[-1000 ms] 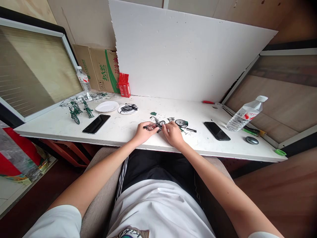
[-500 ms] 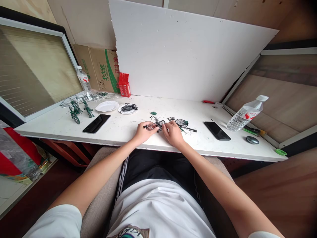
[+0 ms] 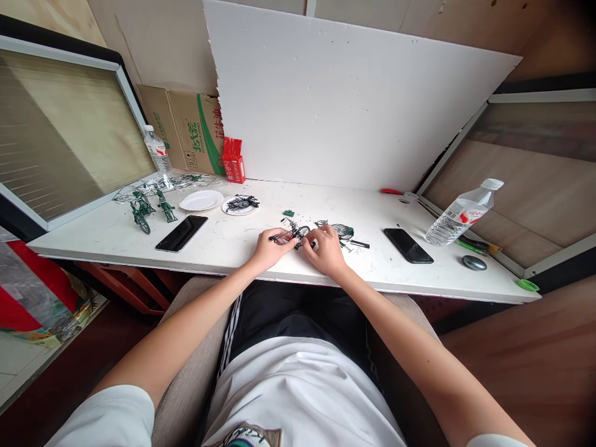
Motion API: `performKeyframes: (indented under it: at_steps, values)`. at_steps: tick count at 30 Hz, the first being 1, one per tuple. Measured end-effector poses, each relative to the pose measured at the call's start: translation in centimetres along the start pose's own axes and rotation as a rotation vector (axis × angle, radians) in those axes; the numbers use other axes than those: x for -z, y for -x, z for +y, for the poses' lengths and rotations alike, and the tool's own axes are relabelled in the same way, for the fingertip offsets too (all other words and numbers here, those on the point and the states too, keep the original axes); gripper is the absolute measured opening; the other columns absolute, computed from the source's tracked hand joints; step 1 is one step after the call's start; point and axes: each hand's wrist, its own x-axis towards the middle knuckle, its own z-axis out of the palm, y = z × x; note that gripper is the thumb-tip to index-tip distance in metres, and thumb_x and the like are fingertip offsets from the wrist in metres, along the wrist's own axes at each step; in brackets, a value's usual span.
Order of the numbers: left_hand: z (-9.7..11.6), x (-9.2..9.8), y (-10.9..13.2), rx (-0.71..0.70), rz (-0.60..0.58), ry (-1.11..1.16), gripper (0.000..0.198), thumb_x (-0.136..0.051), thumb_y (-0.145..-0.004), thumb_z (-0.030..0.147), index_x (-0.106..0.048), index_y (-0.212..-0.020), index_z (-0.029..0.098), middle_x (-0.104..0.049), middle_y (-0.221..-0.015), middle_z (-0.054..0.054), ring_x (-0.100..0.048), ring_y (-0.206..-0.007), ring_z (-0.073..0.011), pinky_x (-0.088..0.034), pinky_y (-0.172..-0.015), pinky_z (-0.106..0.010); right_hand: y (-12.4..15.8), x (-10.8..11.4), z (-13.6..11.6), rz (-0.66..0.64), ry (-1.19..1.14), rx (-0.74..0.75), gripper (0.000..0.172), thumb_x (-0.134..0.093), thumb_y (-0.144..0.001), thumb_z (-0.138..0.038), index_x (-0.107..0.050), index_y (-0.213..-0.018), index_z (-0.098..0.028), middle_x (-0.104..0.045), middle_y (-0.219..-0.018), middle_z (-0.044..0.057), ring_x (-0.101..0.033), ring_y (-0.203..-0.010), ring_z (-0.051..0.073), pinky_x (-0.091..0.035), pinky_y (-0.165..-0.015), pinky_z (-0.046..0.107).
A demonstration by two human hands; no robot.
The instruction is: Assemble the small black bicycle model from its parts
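Between my hands, just above the white table's front part, is a small black model bicycle [image 3: 302,232] with spoked wheels. My left hand [image 3: 274,248] is closed on its left side, thumb and fingers pinching it. My right hand [image 3: 326,249] is at its right side with fingers curled together; whether they grip the bicycle or a tiny part is hidden. Just beyond my right hand lie a loose spoked wheel [image 3: 343,231] and a thin black strip [image 3: 360,244]. A small green piece [image 3: 288,213] sits farther back.
Two green model bicycles [image 3: 141,211] stand at left, near a phone [image 3: 181,233] and a white plate [image 3: 201,200]. A smaller plate holds black parts [image 3: 242,203]. At right are another phone [image 3: 408,246], a water bottle [image 3: 464,212] and a dark oval object [image 3: 474,262].
My right hand has shifted slightly left, closer to the bicycle, its fingers more curled and covering part of the loose wheel. My left hand has stayed in place.
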Motion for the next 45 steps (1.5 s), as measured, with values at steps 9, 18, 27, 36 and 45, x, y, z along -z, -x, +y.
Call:
performKeyframes:
  at_steps: [9,18,27,36,45]
  values:
    - [0.6,-0.1,0.2,-0.004,-0.008,-0.001,0.036,-0.088,-0.077,0.048,-0.074,-0.082,0.015,-0.076,-0.082,-0.008,-0.067,-0.069,-0.017,-0.055,-0.068,-0.029,-0.1,-0.2,0.5,0.004,0.011,0.03,0.035,-0.049,-0.111,-0.036,-0.061,-0.081,-0.024,-0.07,-0.08,0.01,-0.057,-0.104,0.033,-0.045,-0.093,0.049]
    - [0.3,0.0,0.1,-0.011,-0.016,0.006,0.036,-0.087,-0.078,0.049,-0.075,-0.084,0.016,-0.076,-0.084,-0.008,-0.068,-0.07,-0.0176,-0.055,-0.068,-0.029,-0.2,0.2,0.2,-0.012,-0.012,0.025,0.039,-0.045,-0.112,-0.037,-0.062,-0.079,-0.024,-0.068,-0.078,0.009,-0.058,-0.102,0.032,-0.046,-0.093,0.047]
    - [-0.1,0.0,0.0,-0.027,-0.022,0.008,0.037,-0.086,-0.079,0.05,-0.076,-0.088,0.016,-0.077,-0.086,-0.008,-0.069,-0.07,-0.0179,-0.056,-0.068,-0.029,-0.1,-0.2,0.6,-0.013,-0.032,0.044,0.029,-0.051,-0.108,-0.032,-0.067,-0.085,-0.023,-0.072,-0.083,0.011,-0.058,-0.103,0.034,-0.049,-0.092,0.048]
    - [1.1,0.0,0.7,-0.121,-0.013,-0.015,0.031,-0.083,-0.084,0.047,-0.077,-0.09,0.017,-0.077,-0.087,-0.008,-0.071,-0.08,-0.0203,-0.055,-0.072,-0.029,0.0,0.3,0.5,-0.033,-0.09,0.084,0.044,-0.034,-0.116,-0.039,-0.065,-0.088,-0.024,-0.072,-0.088,0.01,-0.057,-0.103,0.03,-0.046,-0.096,0.044]
    - [2.0,0.0,1.3,-0.237,0.023,-0.227,0.018,-0.079,-0.09,0.037,-0.075,-0.094,0.019,-0.076,-0.09,-0.007,-0.069,-0.078,-0.0204,-0.055,-0.075,-0.031,-0.2,0.9,0.0,0.017,-0.257,0.053,0.04,-0.038,-0.114,-0.044,-0.066,-0.094,-0.024,-0.072,-0.093,0.01,-0.061,-0.099,0.028,-0.05,-0.093,0.041]
